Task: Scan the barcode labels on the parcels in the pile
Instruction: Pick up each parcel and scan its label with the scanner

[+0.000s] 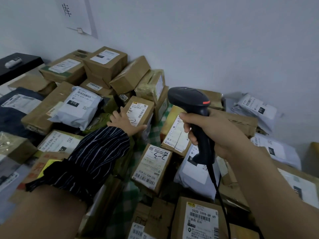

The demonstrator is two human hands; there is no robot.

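My scanner [189, 100] is black, with a small orange-red bar on its head. My left sleeve [89, 157] is dark navy with thin white stripes. The boxes [107, 69] are brown cardboard, the bags [77, 111] pale grey-white; their labels [151, 165] are white with black barcodes. Beneath lies a green-and-white checked cloth [128, 197]. One sticker [49, 163] is yellow.

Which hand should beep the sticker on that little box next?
Probably the right hand: it grips the scanner, ready to aim. The left hand only rests on the small box, steadying it.

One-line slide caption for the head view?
Right hand grips barcode scanner while left hand rests on a labelled cardboard parcel.
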